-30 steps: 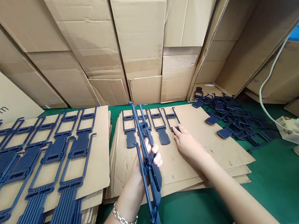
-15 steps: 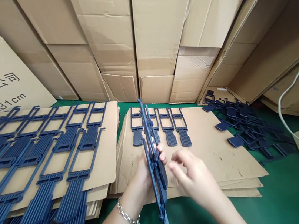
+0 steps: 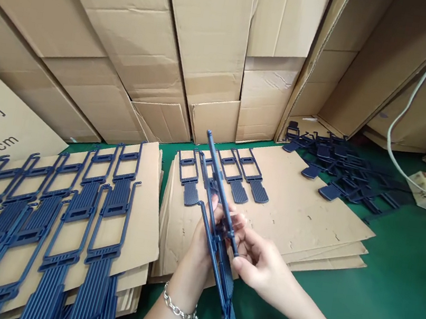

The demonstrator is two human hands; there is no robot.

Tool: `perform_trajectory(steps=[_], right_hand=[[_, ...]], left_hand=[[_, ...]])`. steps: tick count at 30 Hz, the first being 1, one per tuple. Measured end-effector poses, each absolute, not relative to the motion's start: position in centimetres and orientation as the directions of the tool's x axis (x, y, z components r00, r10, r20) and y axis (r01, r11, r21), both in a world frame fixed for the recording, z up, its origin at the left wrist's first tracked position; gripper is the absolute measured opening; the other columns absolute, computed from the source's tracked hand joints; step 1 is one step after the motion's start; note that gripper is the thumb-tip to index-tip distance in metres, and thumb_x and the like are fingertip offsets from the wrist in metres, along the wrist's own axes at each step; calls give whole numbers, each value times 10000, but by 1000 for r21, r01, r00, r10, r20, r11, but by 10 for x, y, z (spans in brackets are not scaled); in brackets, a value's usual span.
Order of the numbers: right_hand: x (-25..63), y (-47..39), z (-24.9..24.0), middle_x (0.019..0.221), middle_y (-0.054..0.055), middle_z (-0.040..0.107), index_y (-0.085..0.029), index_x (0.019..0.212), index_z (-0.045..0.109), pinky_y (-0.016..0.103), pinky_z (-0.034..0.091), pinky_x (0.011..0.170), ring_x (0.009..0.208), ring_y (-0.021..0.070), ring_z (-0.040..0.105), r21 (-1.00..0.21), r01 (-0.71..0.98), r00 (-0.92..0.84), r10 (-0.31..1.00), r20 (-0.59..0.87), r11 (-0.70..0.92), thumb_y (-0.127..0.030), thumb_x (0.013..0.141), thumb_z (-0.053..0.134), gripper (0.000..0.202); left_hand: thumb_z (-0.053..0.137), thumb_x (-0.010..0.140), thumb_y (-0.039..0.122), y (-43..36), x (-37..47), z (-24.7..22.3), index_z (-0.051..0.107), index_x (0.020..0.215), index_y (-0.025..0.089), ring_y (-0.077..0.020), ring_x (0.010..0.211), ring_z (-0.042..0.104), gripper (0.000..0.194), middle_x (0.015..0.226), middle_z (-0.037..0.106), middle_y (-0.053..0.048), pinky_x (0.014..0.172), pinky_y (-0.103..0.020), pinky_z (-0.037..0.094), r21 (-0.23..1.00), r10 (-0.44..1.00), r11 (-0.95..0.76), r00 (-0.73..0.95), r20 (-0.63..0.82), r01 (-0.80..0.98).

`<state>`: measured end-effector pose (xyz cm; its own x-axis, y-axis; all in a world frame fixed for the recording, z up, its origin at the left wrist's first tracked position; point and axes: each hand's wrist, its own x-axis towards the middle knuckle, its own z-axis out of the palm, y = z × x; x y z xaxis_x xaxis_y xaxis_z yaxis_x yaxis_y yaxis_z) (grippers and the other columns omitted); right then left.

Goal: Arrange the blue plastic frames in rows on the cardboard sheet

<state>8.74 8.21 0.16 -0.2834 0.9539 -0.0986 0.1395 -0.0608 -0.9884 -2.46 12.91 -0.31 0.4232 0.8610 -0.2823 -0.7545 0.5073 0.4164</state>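
Near the middle of the view, my left hand [image 3: 201, 240], with a silver chain bracelet at its wrist, is closed around some blue plastic frames [image 3: 211, 258] held edge-on at a slant. Each frame seems to have long side rails and a ribbed flat plate. My right hand [image 3: 262, 260] pinches the lower end of one frame [image 3: 223, 177], thumb and fingers at its edge, angled slightly away from the others. How many are in my left hand I cannot tell. Behind my hands, several similar frames [image 3: 259, 190] lie in a row on stacked cardboard sheets [image 3: 301, 210].
On the left, another cardboard stack [image 3: 143, 234] carries overlapping rows of blue frames [image 3: 108, 240]. A loose pile of blue frames [image 3: 341, 157] sits at the back right on the green table [image 3: 401, 262]. Cardboard walls [image 3: 211, 36] stand behind, and a white cable [image 3: 399, 118] hangs at the right.
My right hand has moved left to the frames and taken hold of one, which now stands apart from the rest at an angle. The view has shifted slightly right.
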Motion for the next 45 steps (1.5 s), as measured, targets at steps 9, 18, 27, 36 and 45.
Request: perform_trajectory(steps=[9, 18, 27, 36, 45], right_hand=[[168, 100, 5, 644, 35, 483, -148, 784, 526, 224, 343, 489, 539, 110, 418, -983, 182, 141, 988, 56, 30, -543, 684, 570, 411], [233, 151, -8, 745, 73, 570, -170, 693, 506, 284, 327, 563, 687, 211, 507, -221, 910, 379, 920, 104, -350, -559, 694, 490, 389], [209, 174, -27, 822, 111, 593, -155, 832, 557, 297, 322, 544, 785, 270, 547, -149, 913, 389, 921, 32, -380, -637, 742, 430, 507], [234, 214, -19, 1073, 141, 519, -162, 1101, 558, 362, 410, 741, 973, 300, 501, -68, 937, 348, 904, 250, -342, -431, 843, 395, 407], [296, 248, -35, 1000, 190, 569, -51, 1091, 594, 325, 398, 789, 936, 271, 541, -120, 953, 292, 951, 99, -280, -378, 825, 495, 433]], left_hand=[[517, 847, 286, 138, -25, 1, 543, 593, 113, -105, 401, 558, 308, 577, 565, 9, 430, -210, 475, 471, 846, 512, 330, -418, -718], [539, 840, 332, 133, -28, 6, 366, 511, 145, -47, 373, 404, 417, 488, 412, 58, 499, -207, 449, 432, 891, 452, 370, -264, -780], [538, 839, 356, 138, -28, 0, 285, 510, 154, -46, 384, 376, 462, 482, 378, 64, 520, -205, 422, 419, 894, 447, 377, -243, -790], [526, 844, 363, 135, -25, 1, 256, 466, 163, -61, 350, 381, 506, 432, 381, 56, 534, -226, 433, 475, 892, 452, 388, -232, -755], [513, 850, 406, 133, -24, 1, 261, 497, 161, -54, 368, 403, 498, 450, 383, 62, 524, -208, 413, 486, 889, 457, 404, -217, -745]])
